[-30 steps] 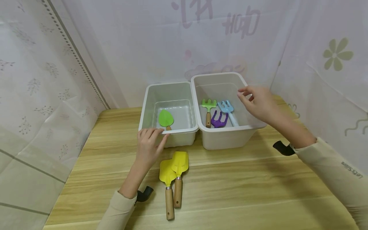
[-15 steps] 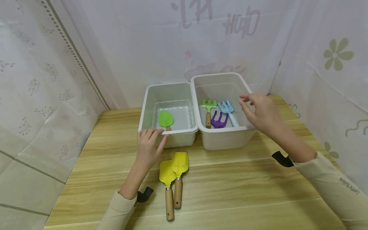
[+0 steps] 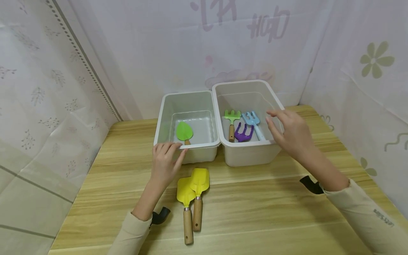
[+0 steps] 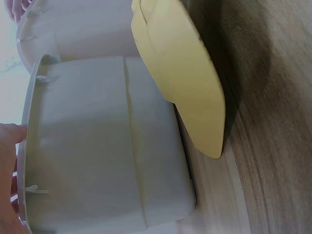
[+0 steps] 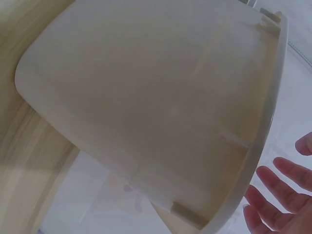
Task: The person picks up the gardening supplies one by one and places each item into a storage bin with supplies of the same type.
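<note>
My left hand [image 3: 164,161] grips the near rim of the left white bin [image 3: 204,154], fingers over the edge and thumb on the outer side. In that bin lies a green leaf-shaped trowel [image 3: 184,131]. My right hand [image 3: 294,132] hovers at the right side of the right white bin [image 3: 248,156], fingers loosely bent and holding nothing. The right wrist view shows its fingers [image 5: 280,190] just beyond the rim. Inside that bin are a green hand rake [image 3: 232,116] with a wooden handle, a light-blue hand fork [image 3: 251,119] and a purple fork head [image 3: 244,134].
Two yellow trowels [image 3: 200,180] with wooden handles lie overlapping on the wooden table [image 3: 271,212], in front of the left bin. Both bins stand side by side, close to a printed curtain [image 3: 153,53]. More curtain hangs at the left and right.
My right hand has drifted down and toward me beside the right bin's rim. My left hand, the bins and the tools have stayed in place.
</note>
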A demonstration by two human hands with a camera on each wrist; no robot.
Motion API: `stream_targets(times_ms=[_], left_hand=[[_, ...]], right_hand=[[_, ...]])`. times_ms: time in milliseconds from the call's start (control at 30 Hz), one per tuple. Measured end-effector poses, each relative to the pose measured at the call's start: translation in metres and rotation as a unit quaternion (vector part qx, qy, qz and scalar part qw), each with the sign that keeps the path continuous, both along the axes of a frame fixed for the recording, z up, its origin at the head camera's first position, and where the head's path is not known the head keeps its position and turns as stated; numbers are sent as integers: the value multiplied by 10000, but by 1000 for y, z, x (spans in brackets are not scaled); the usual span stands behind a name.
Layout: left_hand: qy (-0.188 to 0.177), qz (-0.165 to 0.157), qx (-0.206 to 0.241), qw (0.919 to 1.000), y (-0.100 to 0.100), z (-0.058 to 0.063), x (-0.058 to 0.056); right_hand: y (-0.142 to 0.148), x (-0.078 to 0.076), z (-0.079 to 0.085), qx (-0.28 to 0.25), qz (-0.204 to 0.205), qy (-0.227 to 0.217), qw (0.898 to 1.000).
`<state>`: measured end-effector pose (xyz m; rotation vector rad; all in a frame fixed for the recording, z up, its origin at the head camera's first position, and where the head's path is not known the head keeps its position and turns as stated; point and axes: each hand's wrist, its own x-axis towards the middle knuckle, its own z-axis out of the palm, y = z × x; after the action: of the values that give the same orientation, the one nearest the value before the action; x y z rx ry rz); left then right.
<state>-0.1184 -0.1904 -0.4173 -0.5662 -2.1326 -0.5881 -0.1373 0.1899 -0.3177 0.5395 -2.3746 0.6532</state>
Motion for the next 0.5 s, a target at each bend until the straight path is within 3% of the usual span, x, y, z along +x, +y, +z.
stream_targets(times_ms=[500], left_hand=[[27,-1,-30,10000,0,0,0]], right_hand=[[-1,10,-22,-235,-71,551,9982]])
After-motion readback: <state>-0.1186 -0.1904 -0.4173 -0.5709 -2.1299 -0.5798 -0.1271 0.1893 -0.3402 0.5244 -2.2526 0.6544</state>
